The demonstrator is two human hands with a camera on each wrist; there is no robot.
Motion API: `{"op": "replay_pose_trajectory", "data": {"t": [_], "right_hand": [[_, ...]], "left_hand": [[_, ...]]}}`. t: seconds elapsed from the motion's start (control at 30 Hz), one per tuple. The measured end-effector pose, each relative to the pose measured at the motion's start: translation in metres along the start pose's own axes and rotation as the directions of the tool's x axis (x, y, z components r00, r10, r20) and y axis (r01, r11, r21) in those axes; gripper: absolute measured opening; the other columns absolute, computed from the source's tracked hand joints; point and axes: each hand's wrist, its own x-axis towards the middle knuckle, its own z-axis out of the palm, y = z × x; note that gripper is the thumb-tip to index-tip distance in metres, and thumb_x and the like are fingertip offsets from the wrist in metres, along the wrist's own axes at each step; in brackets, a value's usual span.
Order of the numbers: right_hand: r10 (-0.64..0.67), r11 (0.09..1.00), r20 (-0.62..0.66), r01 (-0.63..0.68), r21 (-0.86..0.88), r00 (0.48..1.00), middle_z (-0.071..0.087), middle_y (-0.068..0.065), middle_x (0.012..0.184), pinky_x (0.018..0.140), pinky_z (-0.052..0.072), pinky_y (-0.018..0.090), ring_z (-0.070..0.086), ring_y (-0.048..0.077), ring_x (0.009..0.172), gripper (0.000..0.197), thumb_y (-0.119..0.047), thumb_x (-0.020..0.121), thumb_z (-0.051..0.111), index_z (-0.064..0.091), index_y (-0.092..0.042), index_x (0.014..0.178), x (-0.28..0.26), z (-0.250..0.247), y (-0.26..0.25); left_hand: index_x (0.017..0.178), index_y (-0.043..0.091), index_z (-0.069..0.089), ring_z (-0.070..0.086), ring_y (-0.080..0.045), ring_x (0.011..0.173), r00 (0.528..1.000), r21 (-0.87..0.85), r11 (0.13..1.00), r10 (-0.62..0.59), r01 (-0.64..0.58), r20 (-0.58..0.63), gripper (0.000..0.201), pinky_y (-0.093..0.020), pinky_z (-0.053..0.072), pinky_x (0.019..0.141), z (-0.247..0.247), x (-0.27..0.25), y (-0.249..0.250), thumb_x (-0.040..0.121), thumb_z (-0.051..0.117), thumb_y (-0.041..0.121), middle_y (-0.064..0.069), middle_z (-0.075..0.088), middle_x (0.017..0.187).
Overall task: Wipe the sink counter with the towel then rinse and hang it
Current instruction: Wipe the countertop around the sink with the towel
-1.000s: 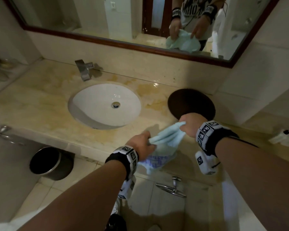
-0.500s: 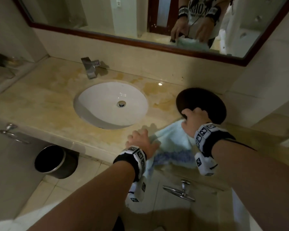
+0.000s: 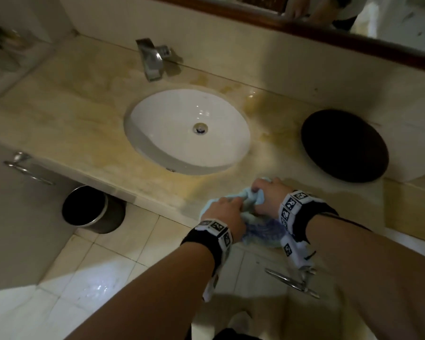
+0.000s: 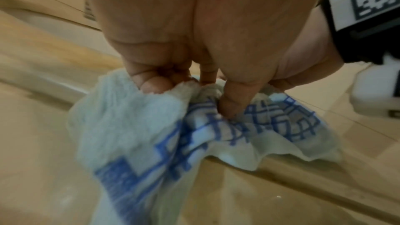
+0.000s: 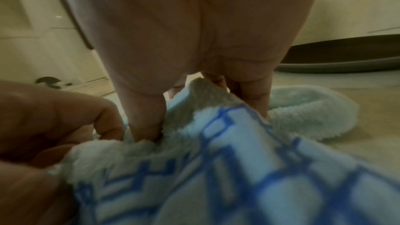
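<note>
We count one towel (image 3: 255, 227), light blue with a darker blue pattern, low in the middle of the head view, and two hands on it: one left hand (image 3: 225, 213), one right hand (image 3: 265, 196). One white basin (image 3: 157, 143) sits mid-frame, one faucet (image 3: 151, 58) above it, one dark round tray (image 3: 344, 146) at right, one bin (image 3: 88, 209) lower left.

A dark round tray (image 3: 344, 146) sits on stone; 1 metal bin (image 3: 92, 209) (floor-standing) below.
</note>
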Motion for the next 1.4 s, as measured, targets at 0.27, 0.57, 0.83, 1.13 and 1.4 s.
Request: {"op": "replay_pose_trajectory", "data": {"t": [0.27, 0.57, 0.83, 1.13, 1.4], "right_hand": [[-0.203, 0.979, -0.017, 0.202, -0.034, 0.979, 0.048, 0.012, 0.114, 0.071, 0.050, 0.035, 0.054, 0.031, 0.075, 0.030, -0.036, 0.088, 0.056, 0.050, -0.026, 0.115, 0.016, 0.010, -0.114], [-0.163, 0.985, -0.076, 0.166, 0.037, 0.984, 0.051, 0.012, 0.123, 0.082, 0.048, 0.038, 0.057, 0.035, 0.105, 0.034, -0.042, 0.091, 0.056, 0.051, -0.025, 0.120, 0.054, 0.003, -0.195], [-0.127, 0.977, -0.026, 0.130, 0.172, 0.992, 0.047, 0.009, 0.106, 0.071, 0.043, 0.034, 0.051, 0.026, 0.076, 0.023, -0.039, 0.085, 0.058, 0.043, -0.029, 0.100, 0.099, -0.021, -0.242], [-0.010, 0.960, -0.185, 0.061, 0.275, 0.983, 0.043, 0.009, 0.107, 0.071, 0.041, 0.033, 0.052, 0.028, 0.078, 0.044, -0.046, 0.087, 0.062, 0.047, -0.027, 0.123, 0.082, -0.087, -0.225], [-0.038, 0.998, -0.307, 0.022, -0.055, 0.951, 0.050, 0.010, 0.122, 0.098, 0.038, 0.045, 0.043, 0.033, 0.120, 0.035, -0.067, 0.086, 0.045, 0.048, -0.037, 0.104, 0.013, -0.137, -0.188]], "left_hand": [[0.139, 0.031, 0.041, 0.041, -0.034, 0.130, 0.967, -0.056, 0.966, -0.253, 0.251, -0.034, 0.055, -0.045, 0.044, 0.100, -0.038, -0.013, -0.109, 0.087, 0.058, 0.036, -0.010, 0.042, 0.141], [0.121, 0.029, 0.051, 0.052, -0.034, 0.114, 0.943, -0.049, 0.947, -0.322, 0.319, -0.081, 0.043, -0.043, 0.049, 0.094, -0.084, 0.027, -0.187, 0.078, 0.053, 0.030, -0.010, 0.057, 0.122], [0.117, 0.022, 0.050, 0.057, -0.038, 0.105, 0.961, -0.006, 0.967, -0.255, 0.256, -0.103, 0.034, -0.041, 0.048, 0.082, -0.127, 0.072, -0.237, 0.085, 0.059, 0.026, -0.015, 0.058, 0.117], [0.097, 0.017, 0.041, 0.052, -0.029, 0.077, 0.981, -0.184, 0.979, -0.118, 0.089, -0.151, 0.023, -0.033, 0.039, 0.058, -0.170, 0.078, -0.213, 0.086, 0.059, 0.026, -0.008, 0.051, 0.095], [0.090, 0.022, 0.044, 0.049, -0.020, 0.075, 0.989, -0.238, 0.967, 0.057, -0.088, -0.133, 0.017, -0.032, 0.042, 0.067, -0.204, 0.045, -0.159, 0.085, 0.059, 0.029, -0.003, 0.047, 0.099]]}}
